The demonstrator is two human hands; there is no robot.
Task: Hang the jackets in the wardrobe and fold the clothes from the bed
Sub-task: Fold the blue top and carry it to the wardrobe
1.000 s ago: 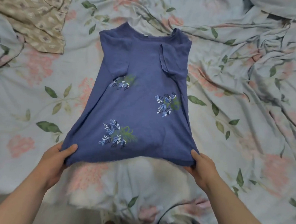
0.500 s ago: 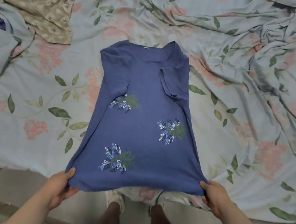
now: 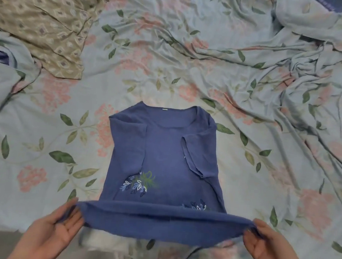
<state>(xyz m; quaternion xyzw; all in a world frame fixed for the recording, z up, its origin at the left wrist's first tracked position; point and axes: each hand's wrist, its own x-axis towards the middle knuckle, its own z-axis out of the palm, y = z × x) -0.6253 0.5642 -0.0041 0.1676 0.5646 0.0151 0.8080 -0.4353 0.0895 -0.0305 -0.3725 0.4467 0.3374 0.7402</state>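
A blue top (image 3: 164, 161) with embroidered leaf sprigs lies flat on the bed, neckline away from me, both short sleeves folded in over its body. Its lower hem is lifted off the bed and turned up toward the neckline, hiding the lowest sprig. My left hand (image 3: 58, 226) pinches the hem's left corner, palm turned up. The right corner of the hem is pinched by my right hand (image 3: 267, 247), also palm up. The hem stretches taut between both hands.
A floral bedsheet (image 3: 190, 74) covers the bed, heavily rumpled at the right. A beige patterned garment (image 3: 43, 25) lies at the far left. A pillow (image 3: 2, 73) sits at the left edge. The bed's front edge runs just below my hands.
Both hands have lifted the hem and carried it up over the top's lower part, covering the lowest sprig. My view has shifted so the top sits lower in frame.
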